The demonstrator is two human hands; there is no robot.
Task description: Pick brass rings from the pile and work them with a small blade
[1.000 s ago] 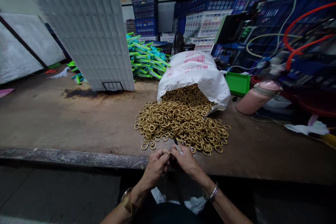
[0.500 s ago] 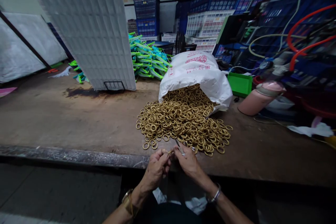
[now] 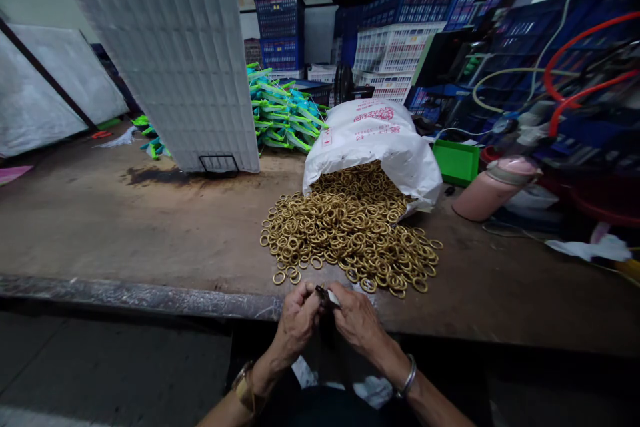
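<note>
A large pile of gold-coloured rings [image 3: 345,233] spills over the table from a white sack [image 3: 367,137] with red print. Just in front of the pile, at the table's near edge, my two hands meet. My left hand [image 3: 296,320] is closed in a pinch on a gold-coloured ring, which the fingers almost wholly cover. A small tool [image 3: 327,297], dark at its tip and silvery behind, is gripped by my right hand [image 3: 357,321]. Its tip touches or nearly touches the left fingertips; I cannot make out its exact kind.
On the wooden table [image 3: 150,240] a ribbed white panel [image 3: 170,67] stands in a black wire holder. Behind it lie green and blue pieces [image 3: 285,110]. To the right are a green tray [image 3: 456,161] and a pink bottle [image 3: 493,190]. Stacked crates [image 3: 395,47] fill the back.
The tool in my right hand has turned: its tip pointed up and away before, and now reaches left to my left fingers. The hands have drawn slightly closer. The pile looks unchanged.
</note>
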